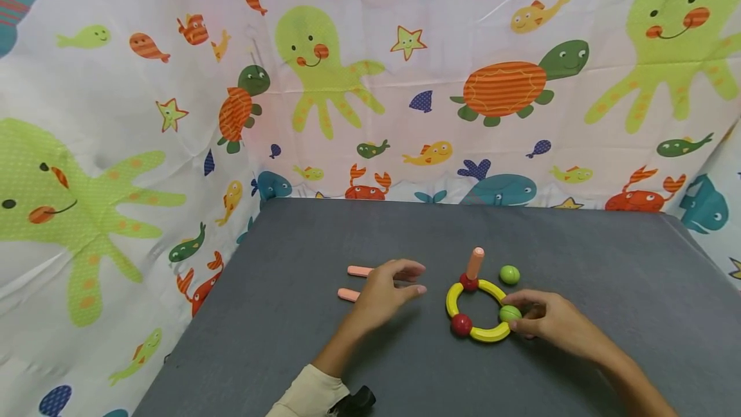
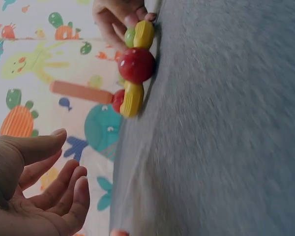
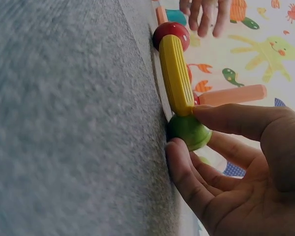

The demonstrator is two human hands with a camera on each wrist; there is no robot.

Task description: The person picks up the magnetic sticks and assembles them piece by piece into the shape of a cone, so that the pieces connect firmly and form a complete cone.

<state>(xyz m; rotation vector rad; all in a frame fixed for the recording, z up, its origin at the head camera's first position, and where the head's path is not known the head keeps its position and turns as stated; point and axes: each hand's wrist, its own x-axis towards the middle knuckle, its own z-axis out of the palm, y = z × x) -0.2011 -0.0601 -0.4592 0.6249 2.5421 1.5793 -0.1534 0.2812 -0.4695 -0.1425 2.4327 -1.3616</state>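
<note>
Two curved yellow ribbed bars [image 1: 491,333] joined by glossy red balls [image 1: 461,324] form a ring on the grey felt-like tabletop [image 1: 579,262] in my head view; a pink rod [image 1: 475,263] stands upright at its far side. My right hand [image 1: 547,318] pinches the green ball [image 1: 509,313] on the ring's right. My left hand [image 1: 386,289] hovers released over two pink sticks [image 1: 349,295].

Left wrist: relaxed fingers [image 2: 64,189], nothing held.

Right wrist: thumb and fingertips [image 3: 184,172] grasp that smooth green ball [image 3: 189,132].

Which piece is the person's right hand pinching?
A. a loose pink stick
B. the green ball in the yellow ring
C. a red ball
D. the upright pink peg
B: the right hand pinches the green ball joined to a yellow curved piece.
</note>
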